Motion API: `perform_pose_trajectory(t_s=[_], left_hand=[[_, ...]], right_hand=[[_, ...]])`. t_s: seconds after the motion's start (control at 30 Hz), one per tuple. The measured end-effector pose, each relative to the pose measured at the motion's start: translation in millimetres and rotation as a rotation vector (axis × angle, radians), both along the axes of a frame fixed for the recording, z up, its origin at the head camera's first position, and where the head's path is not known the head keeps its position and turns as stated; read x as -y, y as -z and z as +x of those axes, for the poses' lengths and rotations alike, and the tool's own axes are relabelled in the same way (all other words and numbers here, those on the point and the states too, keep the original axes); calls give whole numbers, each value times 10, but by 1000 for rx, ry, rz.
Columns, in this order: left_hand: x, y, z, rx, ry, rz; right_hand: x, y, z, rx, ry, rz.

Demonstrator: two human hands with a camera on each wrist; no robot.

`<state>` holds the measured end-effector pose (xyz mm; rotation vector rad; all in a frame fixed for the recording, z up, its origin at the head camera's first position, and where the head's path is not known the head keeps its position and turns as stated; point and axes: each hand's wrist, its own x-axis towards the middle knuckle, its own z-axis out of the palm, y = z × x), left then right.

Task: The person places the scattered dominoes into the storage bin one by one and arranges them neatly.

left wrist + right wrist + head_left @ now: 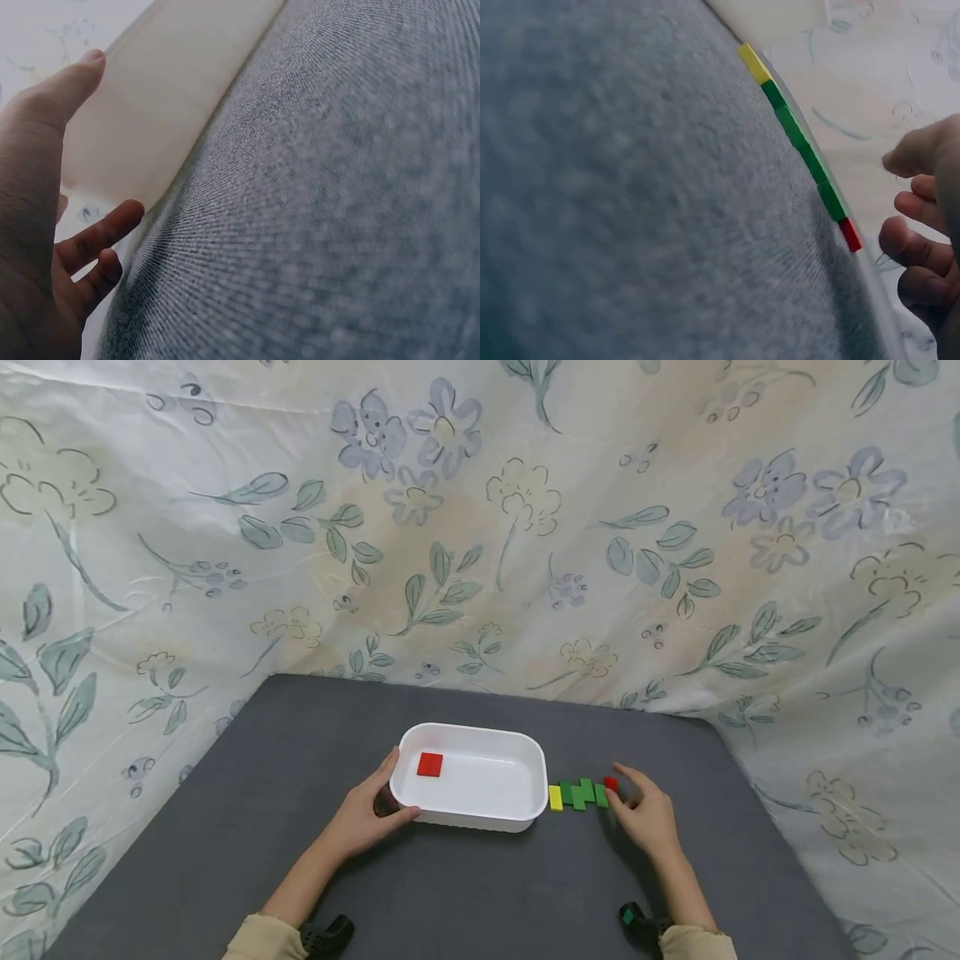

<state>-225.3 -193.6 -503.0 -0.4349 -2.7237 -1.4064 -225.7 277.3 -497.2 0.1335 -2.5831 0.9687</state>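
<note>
Left hand [365, 817] holding a white tray, right hand [647, 814] parted at a row of blocks.
Leftmost, a black wrist strap [327, 937] sits at the beige sleeve; the left thumb lies along the tray's near side, with the fingers round its left end. Inside the white tray [480, 812], a red square piece [430, 764] lies toward the left. Just beyond the tray's right wall comes a yellow block [555, 798], then staggered green blocks [577, 798], then a red block [611, 783] at the row's right end. Thumb and fingers of the right hand stand apart there, the thumb partly covering the red block from the near side. This row fills the space between tray and right hand. Floral cloth [465, 527] hangs beyond the dark table [480, 893].
</note>
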Motion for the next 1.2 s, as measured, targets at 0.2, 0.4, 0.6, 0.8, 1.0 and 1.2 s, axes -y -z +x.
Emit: perform_pose_trajectory(t_s=[0.2,0.4,0.6,0.8,1.0,1.2], left_hand=[[19,15,-5,-28,12,0],[-49,-3,43,-25,1,-4],[-86,33,124,-18,-18,-11],[-75,30,168,-25,-40,-24],[-80,21,164,-62,-26,-14],[-93,45,187,-66,-25,-17]], right_hand=[[-93,136,-51,119,-19,35],[-189,152,-63,152,-29,89],[-222,167,-40,204,29,91],[-222,216,-66,199,9,104],[-226,208,-83,163,15,106],[-209,199,-17,172,44,86]])
